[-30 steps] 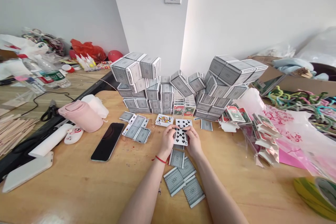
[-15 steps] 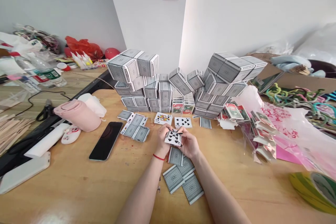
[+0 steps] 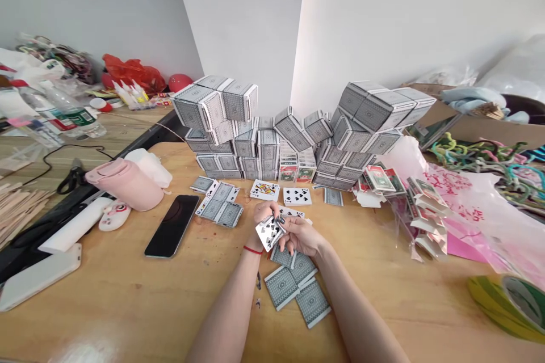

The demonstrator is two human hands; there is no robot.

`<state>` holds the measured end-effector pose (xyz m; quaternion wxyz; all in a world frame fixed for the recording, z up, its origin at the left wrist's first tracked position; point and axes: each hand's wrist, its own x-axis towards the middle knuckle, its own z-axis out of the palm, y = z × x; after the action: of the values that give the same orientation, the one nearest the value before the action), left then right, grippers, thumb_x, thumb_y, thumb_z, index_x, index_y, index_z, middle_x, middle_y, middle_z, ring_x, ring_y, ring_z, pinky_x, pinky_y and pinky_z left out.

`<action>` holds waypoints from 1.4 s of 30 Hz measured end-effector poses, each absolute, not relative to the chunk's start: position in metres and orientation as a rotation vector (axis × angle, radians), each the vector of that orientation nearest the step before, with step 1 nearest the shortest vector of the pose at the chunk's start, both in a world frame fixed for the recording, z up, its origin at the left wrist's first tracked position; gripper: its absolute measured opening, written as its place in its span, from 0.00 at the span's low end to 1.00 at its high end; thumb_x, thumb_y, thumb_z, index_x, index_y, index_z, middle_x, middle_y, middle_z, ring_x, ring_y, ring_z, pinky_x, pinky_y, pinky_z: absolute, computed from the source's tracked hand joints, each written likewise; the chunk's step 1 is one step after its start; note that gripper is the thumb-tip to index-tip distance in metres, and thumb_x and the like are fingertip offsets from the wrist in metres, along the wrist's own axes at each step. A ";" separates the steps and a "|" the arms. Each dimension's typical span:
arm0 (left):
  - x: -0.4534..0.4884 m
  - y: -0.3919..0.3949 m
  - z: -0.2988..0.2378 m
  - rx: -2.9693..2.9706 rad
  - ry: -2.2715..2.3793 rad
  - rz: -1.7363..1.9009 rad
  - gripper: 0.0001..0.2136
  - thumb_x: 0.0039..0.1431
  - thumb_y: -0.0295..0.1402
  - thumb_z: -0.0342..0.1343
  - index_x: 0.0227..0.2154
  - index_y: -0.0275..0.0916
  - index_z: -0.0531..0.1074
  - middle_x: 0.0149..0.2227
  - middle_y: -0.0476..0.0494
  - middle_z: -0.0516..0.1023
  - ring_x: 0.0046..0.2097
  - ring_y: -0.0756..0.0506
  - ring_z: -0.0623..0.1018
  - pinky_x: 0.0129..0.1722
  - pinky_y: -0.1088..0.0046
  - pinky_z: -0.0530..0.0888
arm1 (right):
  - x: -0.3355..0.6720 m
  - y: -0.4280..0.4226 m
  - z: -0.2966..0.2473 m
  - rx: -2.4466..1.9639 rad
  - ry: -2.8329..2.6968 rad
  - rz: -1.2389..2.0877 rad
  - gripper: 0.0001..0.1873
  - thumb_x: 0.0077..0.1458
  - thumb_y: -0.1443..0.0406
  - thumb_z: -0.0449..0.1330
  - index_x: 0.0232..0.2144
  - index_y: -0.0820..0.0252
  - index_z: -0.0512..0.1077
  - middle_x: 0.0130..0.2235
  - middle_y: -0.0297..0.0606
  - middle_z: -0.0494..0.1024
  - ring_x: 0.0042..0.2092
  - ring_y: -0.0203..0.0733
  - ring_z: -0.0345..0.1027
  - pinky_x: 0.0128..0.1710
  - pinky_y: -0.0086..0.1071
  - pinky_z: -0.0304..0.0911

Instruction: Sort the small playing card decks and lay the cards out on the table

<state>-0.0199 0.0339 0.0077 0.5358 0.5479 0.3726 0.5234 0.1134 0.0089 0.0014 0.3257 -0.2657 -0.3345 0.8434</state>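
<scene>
"While the right hand (image 3: pixel 301 233) pinches the tilted card (image 3: pixel 268 233) above the counter (image 3: pixel 166 306), is the left hand (image 3: pixel 264 211) gripping too?"
"Can't tell. That card was straighter half a second ago; another card (image 3: pixel 292 214) now shows beyond."

Observe bright, diffuse illumination. The smooth white wall (image 3: pixel 404 22) at upper right reads lighter than the flat grey-toned wall (image 3: pixel 97 5) at upper left. Note glare at lower left on the glossy light-brown wooden tabletop (image 3: pixel 149 306). You can distinguish pips on the white rectangular playing card (image 3: pixel 267 232) at centre; wide-angle distortion stretches the round yellow-and-green tape roll (image 3: pixel 489 302) at lower right.
</scene>
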 end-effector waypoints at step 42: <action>0.008 0.038 0.007 0.867 1.137 1.319 0.11 0.33 0.29 0.63 0.23 0.32 0.71 0.22 0.48 0.73 0.23 0.52 0.69 0.24 0.77 0.67 | 0.102 0.014 -0.012 -1.185 -1.134 1.223 0.12 0.46 0.58 0.56 0.21 0.59 0.71 0.21 0.36 0.76 0.24 0.43 0.72 0.25 0.35 0.70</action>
<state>0.0078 0.0380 0.0072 0.5630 0.3682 0.4831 0.5605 0.1019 0.0139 -0.0119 0.5210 -0.4943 -0.4733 0.5101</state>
